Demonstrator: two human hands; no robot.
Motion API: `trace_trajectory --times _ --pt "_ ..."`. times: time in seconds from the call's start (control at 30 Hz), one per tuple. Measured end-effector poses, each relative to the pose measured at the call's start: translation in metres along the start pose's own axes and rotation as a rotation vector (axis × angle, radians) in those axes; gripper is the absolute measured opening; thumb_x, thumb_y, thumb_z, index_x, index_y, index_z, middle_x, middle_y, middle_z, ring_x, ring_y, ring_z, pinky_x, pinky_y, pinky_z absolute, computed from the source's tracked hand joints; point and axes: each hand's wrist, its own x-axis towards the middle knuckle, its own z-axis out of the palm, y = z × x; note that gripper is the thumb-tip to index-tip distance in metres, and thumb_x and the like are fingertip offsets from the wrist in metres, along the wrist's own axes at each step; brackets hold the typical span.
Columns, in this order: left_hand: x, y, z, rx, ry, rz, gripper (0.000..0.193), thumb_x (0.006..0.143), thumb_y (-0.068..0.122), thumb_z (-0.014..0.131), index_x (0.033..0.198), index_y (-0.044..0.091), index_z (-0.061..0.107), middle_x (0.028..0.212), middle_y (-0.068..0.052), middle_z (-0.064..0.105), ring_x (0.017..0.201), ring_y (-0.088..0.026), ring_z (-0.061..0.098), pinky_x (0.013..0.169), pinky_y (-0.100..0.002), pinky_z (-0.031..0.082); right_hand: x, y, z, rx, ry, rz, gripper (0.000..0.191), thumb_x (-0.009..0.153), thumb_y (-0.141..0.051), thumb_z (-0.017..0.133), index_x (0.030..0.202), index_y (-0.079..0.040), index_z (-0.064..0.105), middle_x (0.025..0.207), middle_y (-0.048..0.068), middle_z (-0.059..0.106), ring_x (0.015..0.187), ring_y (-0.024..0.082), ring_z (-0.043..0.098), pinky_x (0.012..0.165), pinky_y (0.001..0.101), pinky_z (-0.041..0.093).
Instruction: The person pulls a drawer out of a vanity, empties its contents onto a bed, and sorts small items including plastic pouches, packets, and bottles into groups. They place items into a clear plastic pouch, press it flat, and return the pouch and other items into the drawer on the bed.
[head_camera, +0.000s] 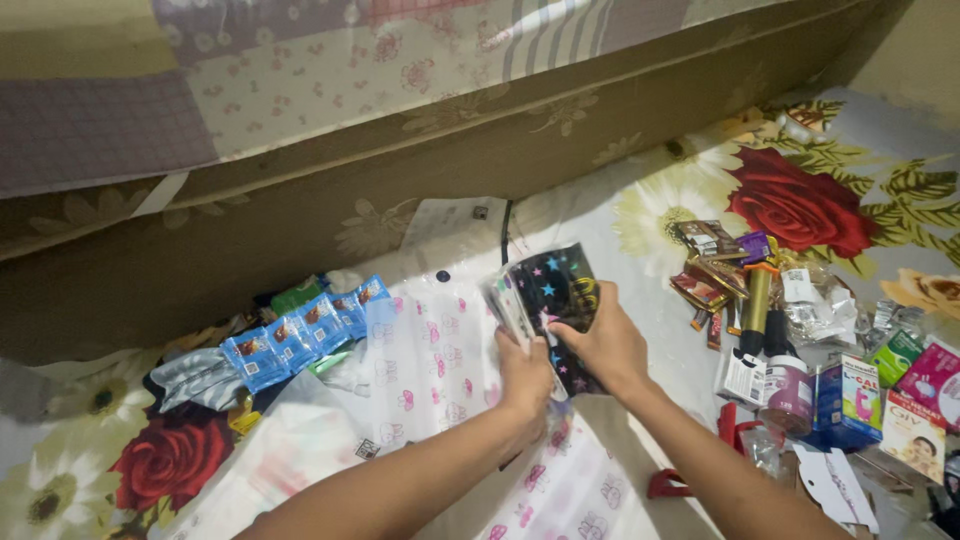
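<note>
A glossy black plastic pouch with coloured stars, held as a small fanned stack, is gripped above a white pink-printed plastic sheet on the floral floor covering. Left hand fingers are closed on its lower edge; right hand fingers are wrapped over its front. A strip of blue sachets lies to the left.

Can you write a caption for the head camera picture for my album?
Both hands, left hand and right hand, hold a glossy black star-patterned packet over a white pink-printed plastic bag.
</note>
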Motion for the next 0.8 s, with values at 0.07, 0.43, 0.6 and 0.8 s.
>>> trace_trajectory --times 0.07,0.43,0.6,0.8 --pt "0.000 0.000 0.010 0.090 0.020 0.005 0.050 0.097 0.015 0.060 0.138 0.004 0.033 0.128 -0.019 0.057 0.116 -0.029 0.058 0.098 -0.041 0.046 -0.001 0.003 0.006 0.058 0.008 -0.064 0.072 0.078 -0.036 0.083 0.133 -0.009 0.044 0.110 0.018 0.071 0.100 0.038 0.071 0.082 0.0469 0.055" --pt "0.028 0.027 0.001 -0.209 -0.420 -0.435 0.068 0.098 0.048 0.042 0.152 0.009 0.030 0.138 -0.018 0.058 0.126 -0.029 0.060 0.102 -0.043 0.049 -0.014 -0.009 -0.016 0.075 -0.404 -0.453 0.118 0.065 -0.021 0.084 0.154 -0.002 0.008 0.141 0.026 0.035 0.133 0.045 0.039 0.112 0.0506 0.036" --pt "0.019 0.045 0.000 0.132 -0.480 -0.267 0.076 0.094 0.050 0.052 0.155 0.017 0.021 0.151 -0.007 0.042 0.136 -0.019 0.044 0.104 -0.043 0.042 -0.011 -0.032 -0.029 -0.206 -0.356 -0.295 0.113 0.068 -0.020 0.082 0.156 -0.010 0.012 0.145 0.020 0.039 0.133 0.042 0.043 0.102 0.0566 0.040" --pt "0.025 0.042 -0.007 0.181 -0.596 -0.047 0.077 0.097 0.047 0.055 0.155 0.010 0.021 0.149 -0.015 0.049 0.138 -0.025 0.052 0.112 -0.036 0.039 0.002 -0.010 -0.023 0.026 -0.127 -0.289 0.084 0.074 -0.021 0.078 0.145 -0.011 0.035 0.124 0.024 0.061 0.109 0.045 0.064 0.087 0.0504 0.052"
